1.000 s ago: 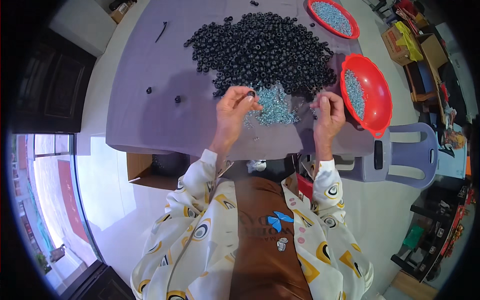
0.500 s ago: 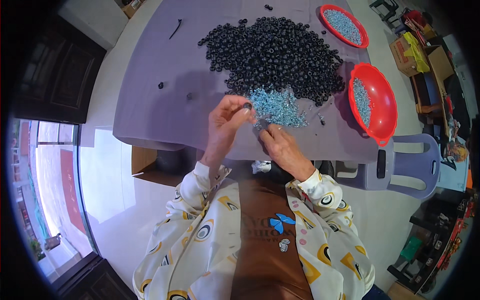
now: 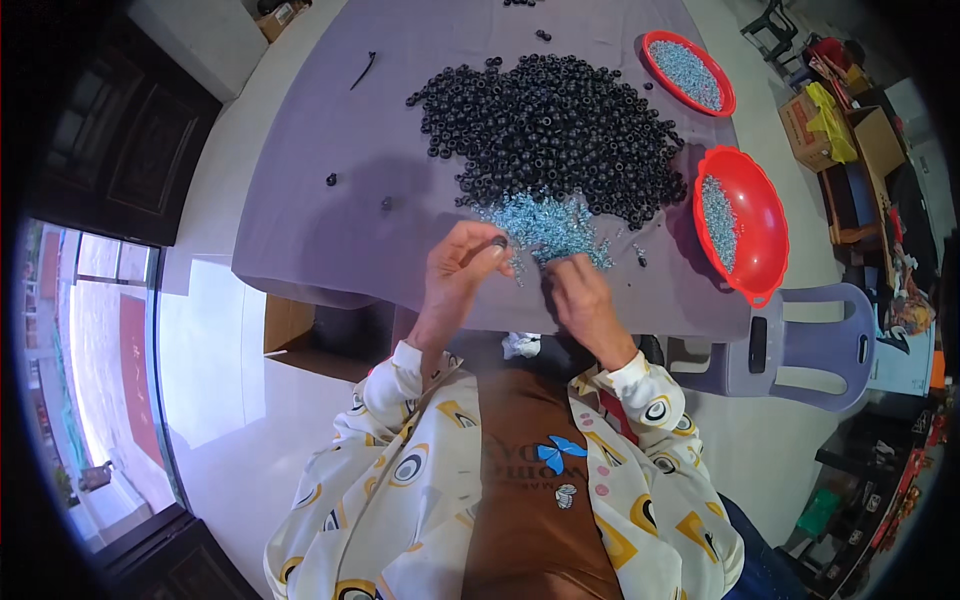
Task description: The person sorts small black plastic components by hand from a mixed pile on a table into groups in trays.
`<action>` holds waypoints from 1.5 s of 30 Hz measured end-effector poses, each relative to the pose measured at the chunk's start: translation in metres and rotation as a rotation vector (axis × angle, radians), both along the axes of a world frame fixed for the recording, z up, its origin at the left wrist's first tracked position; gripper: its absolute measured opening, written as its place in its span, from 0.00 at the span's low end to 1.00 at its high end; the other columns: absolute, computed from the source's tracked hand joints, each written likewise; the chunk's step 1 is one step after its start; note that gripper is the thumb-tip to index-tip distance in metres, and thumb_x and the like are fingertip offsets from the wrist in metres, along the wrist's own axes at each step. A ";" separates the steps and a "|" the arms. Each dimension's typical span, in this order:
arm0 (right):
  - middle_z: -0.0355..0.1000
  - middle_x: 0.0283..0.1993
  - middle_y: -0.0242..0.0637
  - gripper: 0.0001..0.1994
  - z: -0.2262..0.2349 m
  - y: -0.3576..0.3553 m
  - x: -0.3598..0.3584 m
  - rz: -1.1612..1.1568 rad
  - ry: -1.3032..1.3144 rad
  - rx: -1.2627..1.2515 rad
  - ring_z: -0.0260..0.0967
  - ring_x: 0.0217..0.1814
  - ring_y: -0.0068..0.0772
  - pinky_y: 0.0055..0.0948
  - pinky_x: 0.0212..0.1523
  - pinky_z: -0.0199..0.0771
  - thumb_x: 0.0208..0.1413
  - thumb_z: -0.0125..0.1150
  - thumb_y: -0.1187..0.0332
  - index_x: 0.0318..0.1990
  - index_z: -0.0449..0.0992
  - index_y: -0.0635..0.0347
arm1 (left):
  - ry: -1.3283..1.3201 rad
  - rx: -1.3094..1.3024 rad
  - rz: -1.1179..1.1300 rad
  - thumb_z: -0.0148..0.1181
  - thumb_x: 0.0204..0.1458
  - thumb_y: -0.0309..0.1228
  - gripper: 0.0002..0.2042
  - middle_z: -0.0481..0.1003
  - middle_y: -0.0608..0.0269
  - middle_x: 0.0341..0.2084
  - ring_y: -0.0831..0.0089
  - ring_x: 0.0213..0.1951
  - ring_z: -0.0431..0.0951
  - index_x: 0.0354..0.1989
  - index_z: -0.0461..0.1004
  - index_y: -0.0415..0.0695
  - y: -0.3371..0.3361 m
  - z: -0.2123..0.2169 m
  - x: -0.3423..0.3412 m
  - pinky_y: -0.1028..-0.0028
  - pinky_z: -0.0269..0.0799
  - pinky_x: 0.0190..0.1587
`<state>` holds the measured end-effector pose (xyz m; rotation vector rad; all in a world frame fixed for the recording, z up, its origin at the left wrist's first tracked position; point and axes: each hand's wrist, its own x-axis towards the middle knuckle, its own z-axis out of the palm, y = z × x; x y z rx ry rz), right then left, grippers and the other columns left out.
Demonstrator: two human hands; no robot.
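Raised above the table's near edge, my left hand (image 3: 458,278) pinches a round black bead-like piece (image 3: 499,241) between thumb and fingers. To its right, my right hand (image 3: 590,310) reaches low to the near edge of a heap of tiny clear-blue pieces (image 3: 548,222). Its fingers are drawn together and point down; whatever they hold is hidden. Right behind the blue heap spreads a large pile of the same black pieces (image 3: 550,125), many showing a hole.
On the right of the purple-grey tablecloth (image 3: 300,230) stand a red oval bowl (image 3: 765,235) and a farther red dish (image 3: 728,95), both holding blue pieces. A few loose black pieces (image 3: 331,179) lie left. A grey plastic chair (image 3: 830,295) and an open carton (image 3: 290,330) flank the near edge.
My right hand has shifted a little right, away from the left hand and against the blue heap. The left hand still pinches its black piece. The whole view has tilted slightly.
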<state>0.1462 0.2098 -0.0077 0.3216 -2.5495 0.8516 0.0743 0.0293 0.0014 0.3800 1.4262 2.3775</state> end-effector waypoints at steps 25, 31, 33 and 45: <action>0.67 0.27 0.27 0.04 0.051 0.001 -0.004 0.193 -0.565 -0.975 0.65 0.24 0.14 0.15 0.24 0.66 0.51 0.56 0.80 0.33 0.68 0.62 | 0.129 -0.127 -0.165 0.53 0.52 0.20 0.08 0.72 0.63 0.32 0.77 0.32 0.73 0.41 0.68 0.37 0.001 0.017 0.017 0.78 0.69 0.39; 0.65 0.25 0.28 0.05 0.064 -0.001 0.001 0.150 -0.314 -0.596 0.64 0.26 0.19 0.23 0.24 0.64 0.46 0.58 0.80 0.29 0.68 0.63 | 0.150 -0.150 -0.221 0.54 0.52 0.21 0.09 0.72 0.63 0.32 0.78 0.33 0.73 0.42 0.69 0.36 0.010 0.016 0.024 0.79 0.70 0.39; 0.67 0.26 0.31 0.05 0.064 -0.004 0.003 0.119 -0.179 -0.468 0.66 0.27 0.22 0.22 0.24 0.64 0.45 0.58 0.81 0.29 0.69 0.63 | 0.129 -0.170 -0.218 0.54 0.51 0.19 0.09 0.73 0.62 0.32 0.77 0.33 0.73 0.41 0.69 0.35 0.012 0.018 0.024 0.78 0.71 0.39; 0.69 0.37 0.41 0.12 0.056 -0.025 0.021 0.015 0.058 -0.441 0.69 0.34 0.34 0.26 0.34 0.70 0.45 0.58 0.81 0.40 0.73 0.64 | -0.057 -0.035 -0.158 0.51 0.49 0.16 0.09 0.73 0.60 0.30 0.76 0.31 0.73 0.38 0.71 0.36 0.018 0.012 0.025 0.76 0.71 0.36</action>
